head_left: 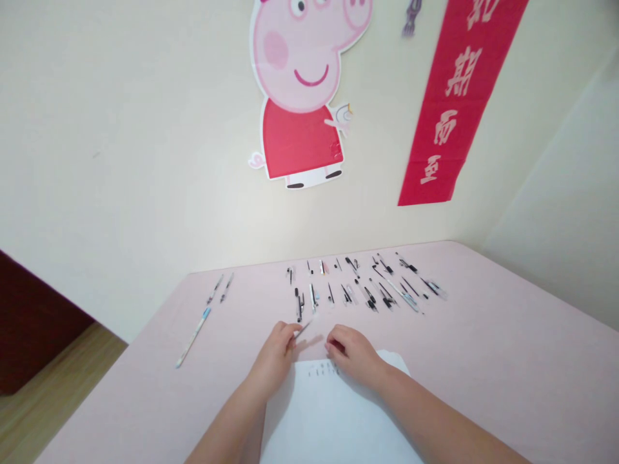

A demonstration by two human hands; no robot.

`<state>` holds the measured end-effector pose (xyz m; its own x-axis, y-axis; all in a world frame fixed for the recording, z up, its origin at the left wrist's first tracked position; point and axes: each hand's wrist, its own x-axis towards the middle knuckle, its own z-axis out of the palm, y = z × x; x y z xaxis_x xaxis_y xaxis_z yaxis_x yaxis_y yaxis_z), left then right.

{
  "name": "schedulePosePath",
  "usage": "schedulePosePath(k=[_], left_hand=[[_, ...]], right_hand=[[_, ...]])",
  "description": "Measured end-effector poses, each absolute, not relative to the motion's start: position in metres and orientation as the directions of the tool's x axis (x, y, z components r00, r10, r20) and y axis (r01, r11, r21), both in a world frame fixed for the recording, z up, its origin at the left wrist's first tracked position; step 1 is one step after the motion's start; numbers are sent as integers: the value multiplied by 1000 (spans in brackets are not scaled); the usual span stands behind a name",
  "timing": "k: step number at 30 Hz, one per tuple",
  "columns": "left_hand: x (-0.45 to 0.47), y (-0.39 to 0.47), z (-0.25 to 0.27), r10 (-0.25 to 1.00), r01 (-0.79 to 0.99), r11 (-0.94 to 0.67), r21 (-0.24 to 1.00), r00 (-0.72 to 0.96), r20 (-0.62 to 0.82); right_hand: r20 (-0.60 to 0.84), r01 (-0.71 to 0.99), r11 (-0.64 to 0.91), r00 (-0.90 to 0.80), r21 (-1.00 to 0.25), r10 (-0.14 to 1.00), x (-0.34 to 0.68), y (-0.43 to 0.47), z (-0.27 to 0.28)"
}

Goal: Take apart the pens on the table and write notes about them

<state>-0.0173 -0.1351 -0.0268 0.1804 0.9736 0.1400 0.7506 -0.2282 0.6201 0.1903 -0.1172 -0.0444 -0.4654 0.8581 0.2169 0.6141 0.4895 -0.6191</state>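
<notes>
Between the thumb and fingers of my left hand (276,354) is a thin grey stick that looks like a pen refill (303,330), its tip angled up and to the right. My right hand (355,351) is beside it with the fingers curled closed; whether anything is in them is hidden. Under both wrists lies a white sheet of paper (333,419), with small marks in rows along its top edge. Just beyond the hands, several pen parts (372,299) lie in two rows: caps, barrels and refills.
On the left of the pink table (140,393) lie a white pen with a blue end (193,338) and two clear pens (215,289). Behind the table, the wall carries a cartoon pig cutout (302,138) and a red banner (445,116).
</notes>
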Motion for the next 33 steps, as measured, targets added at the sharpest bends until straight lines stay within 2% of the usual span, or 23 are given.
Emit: schedulePosePath(k=[3, 6, 10, 13, 18, 26, 33], left_hand=[[8, -138, -28, 957, 668, -272, 692, 263, 122], [19, -135, -32, 959, 658, -267, 704, 256, 124], [22, -128, -34, 962, 650, -248, 719, 250, 106], [24, -127, -32, 964, 662, -233, 712, 255, 78], [31, -131, -28, 964, 695, -246, 676, 246, 99], [34, -134, -31, 947, 681, -306, 665, 286, 144], [31, -141, -26, 952, 848, -303, 434, 293, 92]], right_hand=[[239, 578, 442, -395, -686, 887, 190, -116, -47], [225, 522, 358, -301, -774, 927, 191, -112, -53], [208, 306, 267, -212, -914, 955, 193, -103, -58], [156, 148, 191, -219, -970, 963, 196, -99, -59], [28, 4, 31, -336, -999, 941, 195, -100, -57], [25, -34, 12, -428, -999, 904, 190, -107, -51], [63, 22, 80, -425, -997, 903, 190, -104, -60]])
